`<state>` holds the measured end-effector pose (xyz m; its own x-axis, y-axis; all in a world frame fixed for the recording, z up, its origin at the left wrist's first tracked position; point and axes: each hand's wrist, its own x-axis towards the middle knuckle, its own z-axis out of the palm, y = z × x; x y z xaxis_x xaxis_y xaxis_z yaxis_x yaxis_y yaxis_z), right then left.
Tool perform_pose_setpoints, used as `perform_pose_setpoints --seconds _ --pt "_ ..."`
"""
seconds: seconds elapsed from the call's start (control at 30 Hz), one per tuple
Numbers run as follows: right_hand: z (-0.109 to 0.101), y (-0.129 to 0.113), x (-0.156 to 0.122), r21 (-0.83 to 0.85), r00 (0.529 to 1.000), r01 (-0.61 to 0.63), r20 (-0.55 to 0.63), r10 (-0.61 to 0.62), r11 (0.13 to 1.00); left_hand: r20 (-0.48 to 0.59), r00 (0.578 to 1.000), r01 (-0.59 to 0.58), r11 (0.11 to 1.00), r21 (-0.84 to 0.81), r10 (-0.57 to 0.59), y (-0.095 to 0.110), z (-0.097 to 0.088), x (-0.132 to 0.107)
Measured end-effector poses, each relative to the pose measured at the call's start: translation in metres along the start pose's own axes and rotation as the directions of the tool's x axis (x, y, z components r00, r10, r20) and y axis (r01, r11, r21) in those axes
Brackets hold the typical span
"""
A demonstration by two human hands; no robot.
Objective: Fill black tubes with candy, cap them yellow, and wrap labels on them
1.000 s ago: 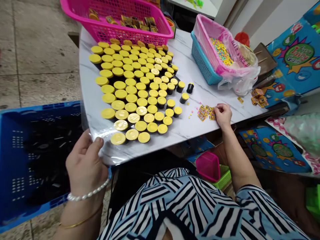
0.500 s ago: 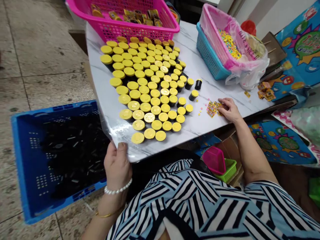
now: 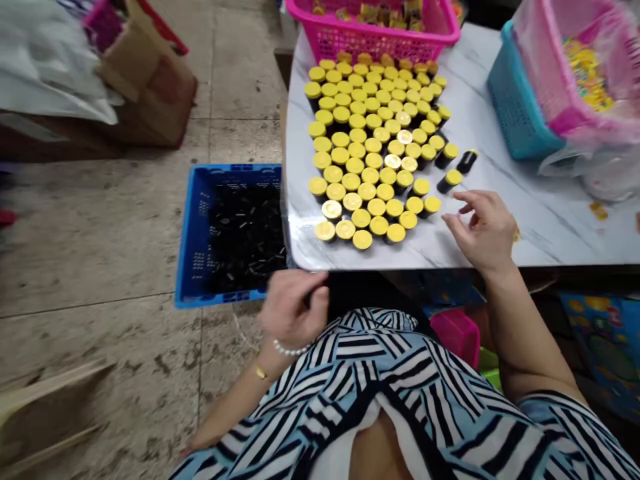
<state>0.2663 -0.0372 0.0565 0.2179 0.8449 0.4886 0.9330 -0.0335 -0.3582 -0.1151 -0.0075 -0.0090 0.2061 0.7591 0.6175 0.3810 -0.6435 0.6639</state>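
My right hand is over the table just in front of the yellow-capped black canisters. Its thumb and forefinger are apart and the other fingers are bent; nothing shows between them. Closest to its fingertips is a single canister, with one lying tilted behind it. A bit of yellow wrapper peeks out past the hand, which hides the rest. My left hand hangs at the table's near left corner, slightly blurred. Its fingers are loosely bent with the thumb apart, and nothing is visible in it.
A pink basket of wrapped pieces stands behind the canisters. On the right, a bag-lined pink basket of small candies sits in a teal basket. A blue crate of black pieces is on the floor left of the table.
The view has swung left. My left hand has come off the table corner. My right hand has moved from the small yellow wrappers toward the canisters, its thumb and forefinger now apart.
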Motion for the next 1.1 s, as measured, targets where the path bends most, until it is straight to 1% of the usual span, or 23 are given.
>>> perform_pose_setpoints --seconds 0.03,0.07,0.1,0.17,0.23,0.33,0.4,0.5,0.6,0.7,0.8,0.87,0.93,1.03,1.1 --pt "0.011 -0.011 0.001 0.033 1.000 0.028 0.003 -0.028 0.999 0.083 0.990 -0.106 0.992 -0.064 0.111 0.008 0.002 0.002" --pt "0.021 -0.019 0.002 0.061 0.999 0.041 0.001 -0.041 0.997 0.144 0.969 -0.186 0.975 -0.119 0.202 0.015 0.005 0.004" --pt "0.030 -0.024 0.002 0.088 0.999 0.039 -0.003 -0.039 0.995 0.178 0.944 -0.250 0.955 -0.157 0.276 0.019 0.008 0.006" --pt "0.040 -0.029 0.001 0.122 1.000 0.008 -0.022 -0.006 0.993 0.227 0.921 -0.272 0.941 -0.201 0.315 0.023 0.014 0.010" --pt "0.040 -0.032 -0.006 0.126 0.998 -0.027 -0.055 0.034 0.992 0.252 0.910 -0.277 0.936 -0.215 0.328 0.025 0.020 0.013" --pt "0.032 -0.039 -0.028 0.146 0.996 -0.041 -0.073 0.052 0.988 0.279 0.899 -0.279 0.934 -0.224 0.336 0.031 0.033 0.016" --pt "0.031 -0.045 -0.045 0.205 0.997 -0.053 -0.046 0.064 0.977 0.288 0.902 -0.270 0.942 -0.200 0.320 0.038 0.048 0.019" --pt "0.031 -0.047 -0.065 0.269 0.996 -0.090 -0.003 0.094 0.959 0.292 0.904 -0.278 0.948 -0.154 0.312 0.051 0.077 0.027" --pt "0.029 -0.043 -0.069 0.308 0.996 -0.093 0.036 0.086 0.947 0.262 0.904 -0.311 0.940 -0.141 0.339 0.063 0.104 0.037" --pt "0.026 -0.037 -0.065 0.352 0.997 -0.079 0.045 0.068 0.933 0.236 0.920 -0.291 0.948 -0.128 0.314 0.069 0.123 0.046" --pt "0.028 -0.033 -0.062 0.371 0.998 -0.057 0.031 0.049 0.927 0.230 0.933 -0.256 0.959 -0.118 0.277 0.071 0.134 0.049" --pt "0.030 -0.031 -0.065 0.382 0.999 -0.036 0.048 0.019 0.923 0.240 0.933 -0.243 0.962 -0.125 0.267 0.070 0.136 0.048" --pt "0.030 -0.032 -0.069 0.382 0.997 -0.042 0.071 0.016 0.923 0.264 0.931 -0.221 0.966 -0.137 0.251 0.068 0.138 0.045" --pt "0.026 -0.033 -0.075 0.346 0.994 -0.077 0.094 0.047 0.935 0.289 0.930 -0.190 0.970 -0.148 0.227 0.065 0.138 0.042" --pt "0.019 -0.029 -0.076 0.310 0.995 -0.063 0.094 0.036 0.949 0.281 0.930 -0.202 0.968 -0.146 0.236 0.064 0.139 0.041"
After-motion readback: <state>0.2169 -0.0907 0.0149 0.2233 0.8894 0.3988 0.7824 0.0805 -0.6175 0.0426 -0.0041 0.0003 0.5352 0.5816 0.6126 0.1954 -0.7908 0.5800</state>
